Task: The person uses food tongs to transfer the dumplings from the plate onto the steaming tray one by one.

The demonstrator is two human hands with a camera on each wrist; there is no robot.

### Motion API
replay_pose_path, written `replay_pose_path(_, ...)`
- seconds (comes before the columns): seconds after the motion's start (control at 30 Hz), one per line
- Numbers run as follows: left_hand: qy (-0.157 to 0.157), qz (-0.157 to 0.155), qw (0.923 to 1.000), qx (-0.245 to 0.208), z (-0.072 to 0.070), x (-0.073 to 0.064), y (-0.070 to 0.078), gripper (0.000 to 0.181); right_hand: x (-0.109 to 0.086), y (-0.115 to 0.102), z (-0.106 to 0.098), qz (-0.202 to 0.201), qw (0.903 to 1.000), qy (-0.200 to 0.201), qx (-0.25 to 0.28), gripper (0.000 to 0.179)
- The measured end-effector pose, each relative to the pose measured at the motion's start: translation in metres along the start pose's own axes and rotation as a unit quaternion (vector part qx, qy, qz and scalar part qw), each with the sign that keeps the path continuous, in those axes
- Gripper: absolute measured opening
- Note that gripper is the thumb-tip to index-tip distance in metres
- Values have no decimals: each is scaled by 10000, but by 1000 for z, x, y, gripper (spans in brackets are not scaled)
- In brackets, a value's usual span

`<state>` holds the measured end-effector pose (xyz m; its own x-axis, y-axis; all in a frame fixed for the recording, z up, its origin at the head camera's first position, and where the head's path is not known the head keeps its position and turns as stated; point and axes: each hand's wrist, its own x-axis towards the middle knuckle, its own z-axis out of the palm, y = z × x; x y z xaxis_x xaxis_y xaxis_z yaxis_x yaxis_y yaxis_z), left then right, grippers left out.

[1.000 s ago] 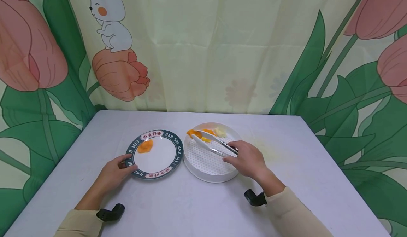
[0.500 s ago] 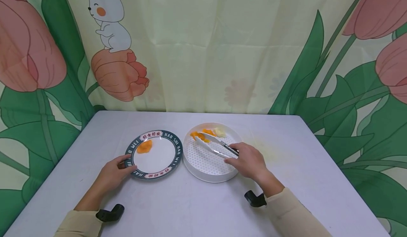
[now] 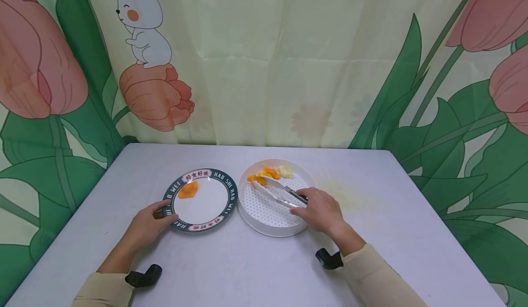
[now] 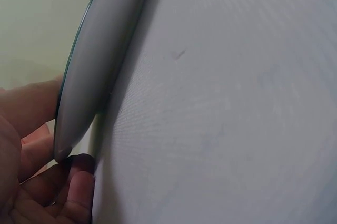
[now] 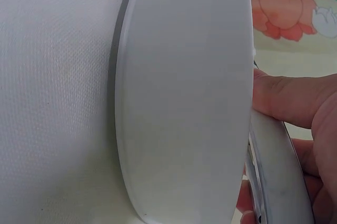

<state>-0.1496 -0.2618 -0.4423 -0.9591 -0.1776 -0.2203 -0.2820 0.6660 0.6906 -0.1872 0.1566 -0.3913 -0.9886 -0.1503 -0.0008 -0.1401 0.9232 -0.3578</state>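
My left hand (image 3: 147, 224) grips the near-left rim of a white plate (image 3: 202, 206) with a dark blue lettered border. In the left wrist view, thumb and fingers (image 4: 80, 190) pinch the plate's edge (image 4: 100, 50) from both sides. One orange food piece (image 3: 188, 189) lies on the plate. My right hand (image 3: 321, 210) holds metal tongs (image 3: 284, 195) over a round white perforated tray (image 3: 272, 215). The tongs' white tips touch or sit beside the orange and yellow pieces (image 3: 256, 179) in it; whether they pinch one I cannot tell. The right wrist view shows the tongs' handle (image 5: 279, 171) in the fingers.
Near the tray's back lie another orange piece (image 3: 271, 172) and a pale yellow piece (image 3: 285, 172). Plate and tray stand side by side on a white-covered table (image 3: 231, 270). A printed curtain (image 3: 264, 68) hangs behind the table's back edge.
The tongs' tips have come down and slightly right, and the orange piece at them now lies lower in the tray. A yellow piece there has shifted. The left hand and plate stay put.
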Motion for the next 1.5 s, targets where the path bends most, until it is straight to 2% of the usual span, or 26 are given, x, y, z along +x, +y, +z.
replay_pose_path(0.47, -47, -60, 10000, 7, -1, 0, 1, 77, 0, 2, -1, 45, 9999, 95, 56, 54)
replay_pose_path(0.83, 5, -70, 10000, -23, 0, 0, 1, 76, -4, -3, -11, -52, 9992, 327, 244, 58)
replay_pose_path(1.17, 25, -35, 10000, -42, 0, -1, 1, 75, -1, -22, -12, -254, 9989, 195, 338, 60)
replay_pose_path(1.5, -8, -18, 10000, -61, 1, 0, -2, 74, 7, -57, -5, -850, 9958, -162, 287, 60)
